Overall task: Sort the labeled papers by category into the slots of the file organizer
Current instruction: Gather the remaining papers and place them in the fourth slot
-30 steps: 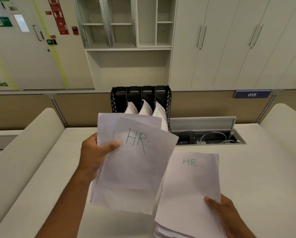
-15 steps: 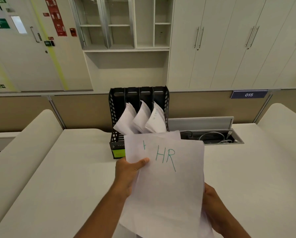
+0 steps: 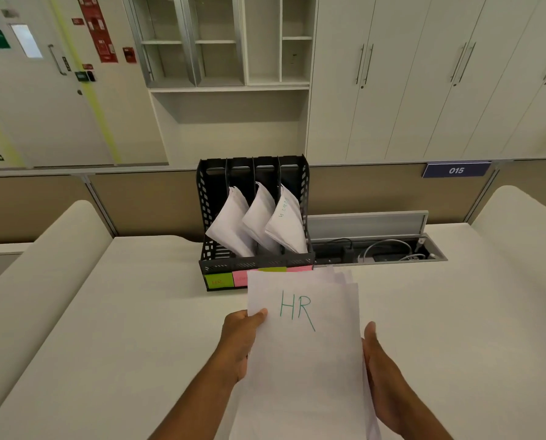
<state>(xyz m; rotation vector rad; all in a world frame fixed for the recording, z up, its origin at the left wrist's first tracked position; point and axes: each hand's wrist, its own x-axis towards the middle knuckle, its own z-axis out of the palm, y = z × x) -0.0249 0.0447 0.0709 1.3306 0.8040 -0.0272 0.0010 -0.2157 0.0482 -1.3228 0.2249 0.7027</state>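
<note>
A stack of white papers (image 3: 306, 354) with "HR" in green on the top sheet is held over the desk between both hands. My left hand (image 3: 238, 339) grips its left edge, thumb on top. My right hand (image 3: 381, 360) presses against its right edge. Just beyond stands the black file organizer (image 3: 210, 201) with several slots. Curled white sheets (image 3: 259, 217) lean in the three right slots; the leftmost slot shows no paper. Coloured sticky labels (image 3: 219, 280) run along its front, the left green one reading "HR"; the stack hides the right ones.
The white desk (image 3: 122, 328) has raised padded sides left and right. An open cable tray (image 3: 376, 249) with wires lies right of the organizer. A low partition and white cabinets stand behind.
My left hand brought its HR sheets right and down onto the stack under my right hand. Both hands now hold one combined stack in front of the organizer.
</note>
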